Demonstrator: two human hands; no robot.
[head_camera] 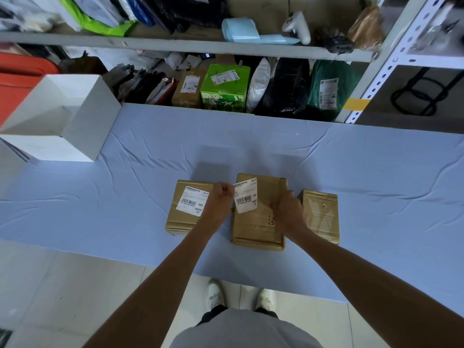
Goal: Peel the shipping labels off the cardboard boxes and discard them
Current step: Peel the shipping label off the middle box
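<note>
Grey metal shelving [190, 45] stuffed with parcels at the back, and out front a pale blue cloth-covered table [351, 172] with three boxes lined up. All eyes on the middle brown cardboard box [258, 227]. The left hand [222, 198] is curled tight, pinching the upper left edge of the white barcoded shipping label [247, 199]. The right hand [288, 209] braces that box, fingers bent over its right side.

The label's long axis runs away from the person. It sits between the hands, the left one on it, so a pull towards the left looks like the way off. The open white carton [82, 116], a likely bin, stands well apart at far left, on the left hand's side.

The left-side brown cardboard box [175, 222] keeps a second white label [192, 202]. The right-side brown cardboard box [322, 217] shows only scuffed tape. Whether the label's lower end is stuck down, I cannot tell, and the left forearm hides the gap between the boxes.
</note>
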